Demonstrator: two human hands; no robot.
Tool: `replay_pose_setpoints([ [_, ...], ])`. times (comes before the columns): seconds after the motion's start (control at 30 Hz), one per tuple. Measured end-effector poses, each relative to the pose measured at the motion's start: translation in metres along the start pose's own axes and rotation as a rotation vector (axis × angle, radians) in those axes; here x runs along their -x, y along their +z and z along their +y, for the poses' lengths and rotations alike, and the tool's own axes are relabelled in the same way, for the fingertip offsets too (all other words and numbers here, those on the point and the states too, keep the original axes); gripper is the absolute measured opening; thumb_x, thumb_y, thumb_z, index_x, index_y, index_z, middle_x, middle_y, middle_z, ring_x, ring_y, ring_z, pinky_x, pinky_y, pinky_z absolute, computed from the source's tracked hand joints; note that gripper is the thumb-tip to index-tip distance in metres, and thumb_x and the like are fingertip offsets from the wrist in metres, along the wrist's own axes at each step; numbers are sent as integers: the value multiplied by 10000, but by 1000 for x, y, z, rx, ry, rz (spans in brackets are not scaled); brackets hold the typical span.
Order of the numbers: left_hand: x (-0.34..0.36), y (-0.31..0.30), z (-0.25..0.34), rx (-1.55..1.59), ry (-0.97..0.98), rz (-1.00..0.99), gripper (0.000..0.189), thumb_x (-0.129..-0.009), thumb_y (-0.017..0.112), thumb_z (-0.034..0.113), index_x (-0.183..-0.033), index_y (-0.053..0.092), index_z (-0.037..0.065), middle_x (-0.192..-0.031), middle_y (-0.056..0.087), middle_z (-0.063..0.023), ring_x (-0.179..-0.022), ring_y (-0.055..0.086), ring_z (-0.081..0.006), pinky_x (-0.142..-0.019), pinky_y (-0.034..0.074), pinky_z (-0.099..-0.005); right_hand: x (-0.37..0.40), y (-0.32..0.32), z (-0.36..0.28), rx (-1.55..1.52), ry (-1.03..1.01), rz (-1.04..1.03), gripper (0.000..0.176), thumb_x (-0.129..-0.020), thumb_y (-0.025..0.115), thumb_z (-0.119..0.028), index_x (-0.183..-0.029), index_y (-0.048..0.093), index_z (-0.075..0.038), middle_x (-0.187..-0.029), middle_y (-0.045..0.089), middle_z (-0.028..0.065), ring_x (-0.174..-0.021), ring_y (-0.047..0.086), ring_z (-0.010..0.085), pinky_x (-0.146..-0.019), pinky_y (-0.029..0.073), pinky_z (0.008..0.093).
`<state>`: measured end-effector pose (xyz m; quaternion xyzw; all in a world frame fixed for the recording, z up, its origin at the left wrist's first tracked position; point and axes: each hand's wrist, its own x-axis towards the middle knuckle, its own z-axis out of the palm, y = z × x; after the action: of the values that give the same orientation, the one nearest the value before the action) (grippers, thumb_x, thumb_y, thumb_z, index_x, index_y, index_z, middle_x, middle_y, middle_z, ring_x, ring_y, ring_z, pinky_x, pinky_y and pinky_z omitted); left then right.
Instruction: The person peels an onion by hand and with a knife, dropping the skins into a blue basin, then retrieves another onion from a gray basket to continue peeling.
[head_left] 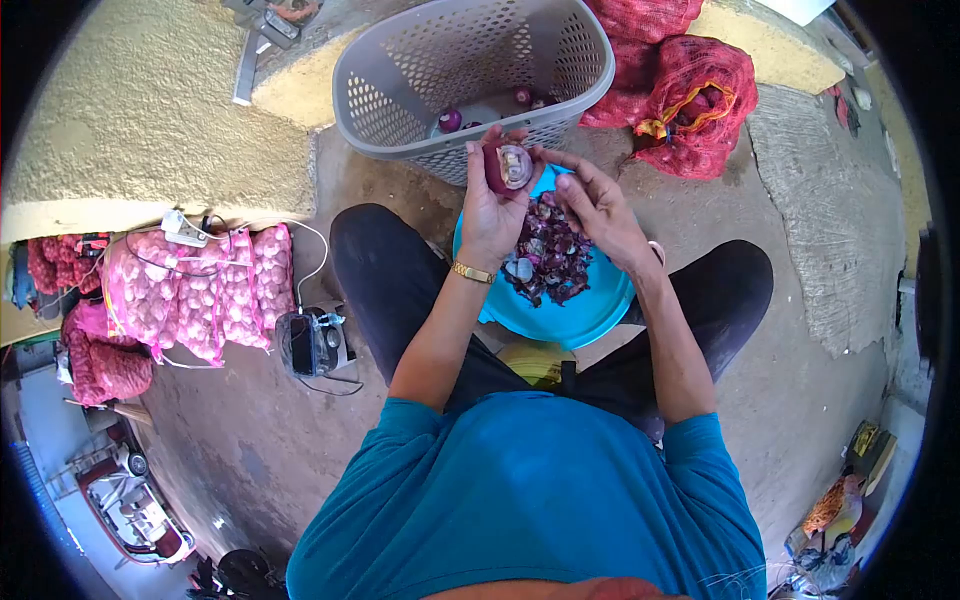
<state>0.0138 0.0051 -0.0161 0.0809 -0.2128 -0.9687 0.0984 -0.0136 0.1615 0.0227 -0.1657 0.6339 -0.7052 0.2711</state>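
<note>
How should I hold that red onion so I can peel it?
Grip the red onion by its round purple sides, coming from below, as the left hand does. Its pale cut end faces up, so that end stays free for peeling, and the round body probably sits best in a cupped palm.

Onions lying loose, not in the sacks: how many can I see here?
4. One onion is held in the left hand; three lie in the grey basket, one at its left, two farther back. More may be hidden behind the basket wall.
</note>
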Motion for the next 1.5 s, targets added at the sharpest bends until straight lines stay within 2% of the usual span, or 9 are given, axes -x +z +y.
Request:
replay_pose_setpoints([
  [0.1, -5, -11, -2, 7, 30, 38, 487, -987, 412, 467, -1213, 495, 44, -1200, 561, -150, -1137, 539, -299, -1042, 427, -455, 0, 10, 19, 125, -68, 17, 458, -984, 541, -233, -1393, 450, -47, -720, 460, -50, -615, 388, 34, -548, 349, 204],
  [0.13, -6, -13, -3, 10, 49, 69, 485, -984, 410, 475, -1205, 497, 51, -1191, 566, -144, -1135, 542, -295, -1032, 433, -456, -2, 13, 27, 121, -69, 36, 547, -955, 581, -224, -1437, 390, -51, -708, 446, -32, -631, 382, 44, -557, 352, 224],
  [0.23, -8, -16, -5, -40, 77, 57, 488, -982, 411, 486, -1202, 500, 60, -1163, 578, -129, -1115, 557, -273, -1015, 449, -433, -2, 16, 34, 373, -101, 7, 534, -971, 554, -180, -1459, 365, -76, -751, 453, -63, -672, 385, 31, -598, 327, 190],
  [0.33, -4, -16, -5, -135, 61, 98, 496, -974, 417, 503, -1201, 506, 71, -1133, 588, -106, -1091, 572, -241, -989, 471, -395, -1, 22, 23, 383, -179, 31, 613, -930, 605, -164, -1470, 333, -64, -740, 472, -45, -673, 376, 35, -603, 333, 190],
  [0.43, -4, -15, -4, -123, 4, 149, 480, -973, 431, 503, -1183, 528, 83, -1104, 597, -81, -1041, 589, -208, -934, 497, -358, -3, 16, 20, 496, -85, 20, 676, -902, 640, -173, -1480, 307, -63, -753, 526, -23, -668, 376, 36, -580, 331, 200],
  [0.53, -4, -14, -4, -165, -39, 170, 458, -972, 448, 496, -1157, 554, 91, -1068, 610, -64, -993, 596, -183, -881, 508, -341, -6, 11, 25, 453, -191, 69, 729, -835, 707, -234, -1448, 363, -42, -656, 542, 57, -536, 403, 91, -504, 380, 271],
  [0.73, -3, -12, -3, -217, -101, 129, 451, -972, 443, 504, -1125, 576, 101, -1029, 628, -33, -936, 600, -152, -822, 519, -324, -7, 8, 25, 417, -290, 30, 745, -836, 708, -221, -1460, 340, -45, -658, 527, 33, -541, 386, 87, -496, 368, 263],
  [0.93, 1, -8, -1, -179, -133, 151, 472, -972, 425, 521, -1129, 575, 103, -1038, 626, -28, -940, 599, -147, -819, 521, -324, -11, 6, 36, 379, -247, 14, 735, -852, 695, -205, -1468, 325, -52, -652, 499, 6, -555, 379, 79, -501, 360, 257],
  [1.5, 3, -4, -2, -210, -133, 152, 495, -979, 398, 515, -1165, 556, 84, -1063, 619, -44, -941, 604, -159, -788, 533, -320, -11, 6, 32, 332, -284, -17, 749, -868, 680, -178, -1488, 276, -58, -786, 567, 56, -635, 401, 100, -578, 403, 266],
])
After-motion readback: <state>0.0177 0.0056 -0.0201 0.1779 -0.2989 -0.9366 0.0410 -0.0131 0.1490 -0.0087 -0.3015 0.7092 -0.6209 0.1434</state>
